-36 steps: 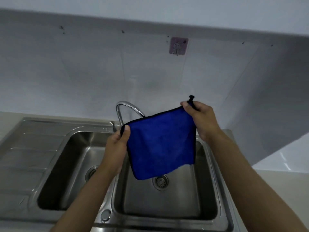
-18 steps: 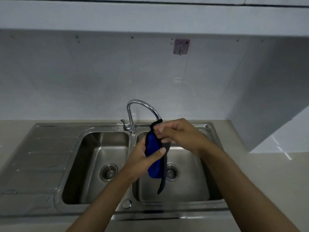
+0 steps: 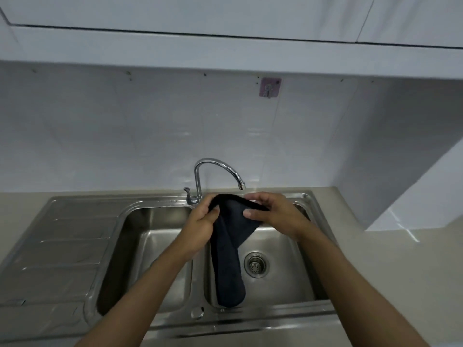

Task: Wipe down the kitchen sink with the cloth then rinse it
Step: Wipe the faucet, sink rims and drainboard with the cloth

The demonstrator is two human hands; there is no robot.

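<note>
A stainless double-bowl sink (image 3: 275, 239) is set in the counter, with a drain (image 3: 255, 264) in its right bowl. A curved chrome tap (image 3: 215, 169) rises behind the divider, its spout over the right bowl. The cloth (image 3: 228, 251) hangs folded over the right bowl and shows its dark side. My left hand (image 3: 200, 226) grips its upper left part. My right hand (image 3: 270, 211) pinches its top right edge just below the spout. No water runs from the tap.
A ribbed draining board (image 3: 57, 246) forms the sink's left part. Beige counter (image 3: 390, 259) lies to the right, up to a white tiled corner. A pink wall hook (image 3: 269, 86) is stuck on the tiles above, under white cupboards.
The cloth was held spread out and blue, then was folded together; now it hangs as a long dark strip. Both hands have lowered and sit close together under the spout. The view has tilted up.
</note>
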